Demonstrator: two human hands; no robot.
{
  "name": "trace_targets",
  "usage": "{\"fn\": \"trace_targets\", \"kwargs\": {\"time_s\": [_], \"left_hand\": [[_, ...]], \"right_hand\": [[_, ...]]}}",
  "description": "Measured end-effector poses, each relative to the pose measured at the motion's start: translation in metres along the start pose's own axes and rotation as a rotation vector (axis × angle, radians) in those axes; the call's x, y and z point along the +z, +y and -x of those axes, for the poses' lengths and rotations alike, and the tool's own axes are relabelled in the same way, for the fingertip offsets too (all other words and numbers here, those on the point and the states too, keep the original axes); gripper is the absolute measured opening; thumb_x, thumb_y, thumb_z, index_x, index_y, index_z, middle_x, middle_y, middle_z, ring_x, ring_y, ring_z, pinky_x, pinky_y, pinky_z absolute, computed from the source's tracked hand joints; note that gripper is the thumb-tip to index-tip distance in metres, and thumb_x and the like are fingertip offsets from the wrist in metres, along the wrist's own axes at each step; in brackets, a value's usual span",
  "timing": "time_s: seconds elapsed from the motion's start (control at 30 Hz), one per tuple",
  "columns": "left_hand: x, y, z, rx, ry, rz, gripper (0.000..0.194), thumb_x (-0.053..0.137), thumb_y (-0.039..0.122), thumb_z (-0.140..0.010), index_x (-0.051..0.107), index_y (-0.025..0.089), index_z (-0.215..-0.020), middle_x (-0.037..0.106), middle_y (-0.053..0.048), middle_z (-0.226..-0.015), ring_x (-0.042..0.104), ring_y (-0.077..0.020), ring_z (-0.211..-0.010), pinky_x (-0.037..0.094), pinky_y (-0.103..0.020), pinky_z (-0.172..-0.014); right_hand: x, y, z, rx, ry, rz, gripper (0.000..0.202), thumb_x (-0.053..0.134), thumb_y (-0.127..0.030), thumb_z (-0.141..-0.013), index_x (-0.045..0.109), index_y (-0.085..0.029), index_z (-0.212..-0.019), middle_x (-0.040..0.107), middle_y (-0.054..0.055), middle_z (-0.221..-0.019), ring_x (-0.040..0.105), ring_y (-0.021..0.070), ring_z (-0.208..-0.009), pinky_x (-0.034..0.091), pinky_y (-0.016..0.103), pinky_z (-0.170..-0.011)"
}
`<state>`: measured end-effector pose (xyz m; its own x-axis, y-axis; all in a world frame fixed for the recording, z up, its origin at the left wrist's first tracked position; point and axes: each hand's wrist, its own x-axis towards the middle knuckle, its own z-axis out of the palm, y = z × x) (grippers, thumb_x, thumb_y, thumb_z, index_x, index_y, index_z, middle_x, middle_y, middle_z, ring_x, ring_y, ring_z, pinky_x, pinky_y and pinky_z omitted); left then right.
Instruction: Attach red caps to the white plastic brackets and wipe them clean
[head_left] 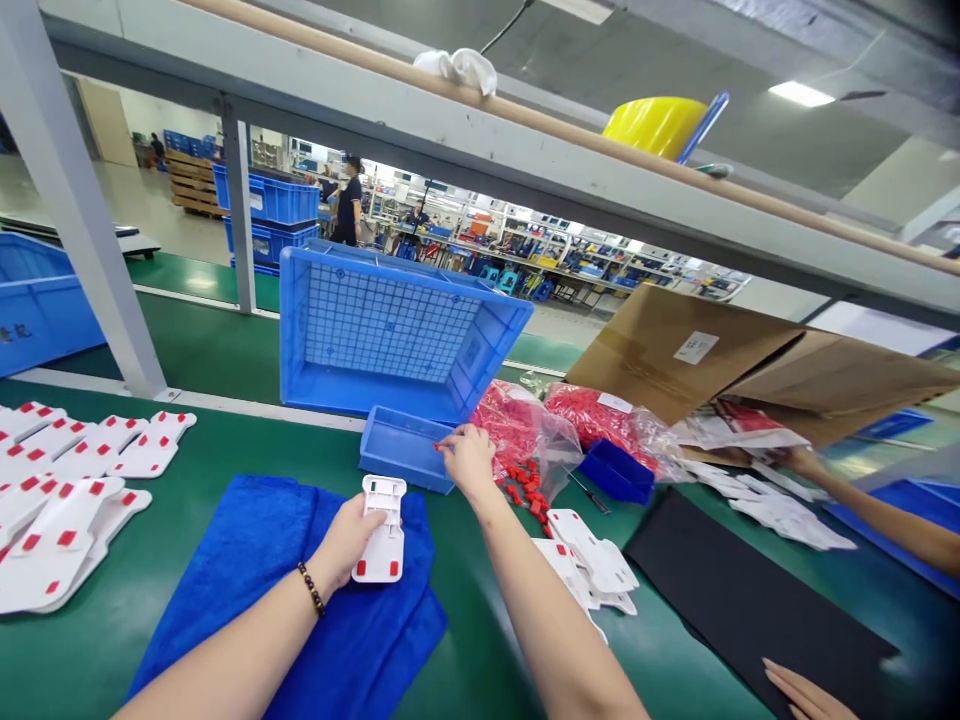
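My left hand point(351, 540) is closed around a white plastic part point(384, 545) with two red pads at its lower corners, held over a blue cloth point(262, 560). Pinched in the fingertips of my right hand point(469, 460) is a small red piece point(438, 447), above the right end of a small blue bin point(401, 445). Loose red pieces point(531, 490) lie on the green table just right of that wrist, spilling from a clear bag of red pieces point(510, 425). More white parts point(589, 555) are piled to the right of my right forearm.
Rows of white parts with red pads point(67, 520) cover the left side. A large blue crate point(390, 390) stands tilted behind the small bin. At right are a dark blue bin point(619, 470), a black mat point(750, 590), a cardboard box point(675, 350) and another person's hands point(806, 690).
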<state>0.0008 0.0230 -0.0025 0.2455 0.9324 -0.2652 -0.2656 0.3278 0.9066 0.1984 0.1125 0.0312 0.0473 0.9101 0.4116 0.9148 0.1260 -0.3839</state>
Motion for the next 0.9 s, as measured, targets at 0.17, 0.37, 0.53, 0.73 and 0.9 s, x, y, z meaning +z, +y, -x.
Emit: {"fn": "trace_targets", "kwargs": {"time_s": [0.17,0.37,0.53,0.73,0.9], "left_hand": [[0.0,-0.007,-0.001,0.12,0.037,-0.21,0.026,0.055,0.028,-0.074,0.056,0.014,-0.096,0.068,-0.008,-0.085,0.063,-0.0193,-0.069,0.048,-0.03,-0.063],[0.005,-0.004,0.003,0.23,0.05,-0.412,0.03,0.054,0.029,-0.075,0.058,0.017,-0.102,0.068,-0.006,-0.089,0.062,-0.0205,-0.078,0.046,-0.029,-0.071],[0.008,-0.003,0.003,0.241,0.061,-0.497,0.028,0.054,0.029,-0.075,0.061,0.017,-0.1,0.068,-0.005,-0.092,0.061,-0.0219,-0.084,0.044,-0.029,-0.077],[0.009,-0.005,0.003,0.242,0.077,-0.497,0.034,0.056,0.03,-0.074,0.06,0.017,-0.105,0.066,-0.006,-0.101,0.059,-0.0235,-0.093,0.042,-0.029,-0.082],[0.012,0.0,0.007,0.29,0.058,-0.583,0.034,0.056,0.028,-0.075,0.06,0.02,-0.107,0.066,-0.005,-0.103,0.059,-0.0223,-0.093,0.042,-0.027,-0.083]], "right_hand": [[0.001,-0.004,0.053,0.123,0.043,-0.737,0.016,0.059,-0.033,-0.074,0.068,-0.019,-0.075,0.055,0.004,-0.08,0.05,0.0168,-0.075,0.038,0.03,-0.07],[0.01,-0.023,0.101,0.43,-0.182,-1.365,0.017,0.066,-0.033,-0.067,0.063,-0.016,-0.067,0.049,-0.002,-0.055,0.04,0.01,-0.051,0.031,0.024,-0.052],[0.012,-0.026,0.099,0.465,-0.217,-1.463,0.017,0.07,-0.031,-0.062,0.062,-0.016,-0.062,0.05,-0.002,-0.054,0.039,0.0093,-0.051,0.03,0.023,-0.052],[0.005,-0.028,0.098,0.509,-0.245,-1.428,0.018,0.07,-0.032,-0.061,0.064,-0.015,-0.062,0.051,-0.003,-0.051,0.039,0.0086,-0.05,0.029,0.023,-0.051],[0.001,-0.027,0.096,0.527,-0.266,-1.445,0.016,0.07,-0.028,-0.059,0.063,-0.015,-0.057,0.051,-0.003,-0.048,0.039,0.008,-0.048,0.029,0.022,-0.05]]}}
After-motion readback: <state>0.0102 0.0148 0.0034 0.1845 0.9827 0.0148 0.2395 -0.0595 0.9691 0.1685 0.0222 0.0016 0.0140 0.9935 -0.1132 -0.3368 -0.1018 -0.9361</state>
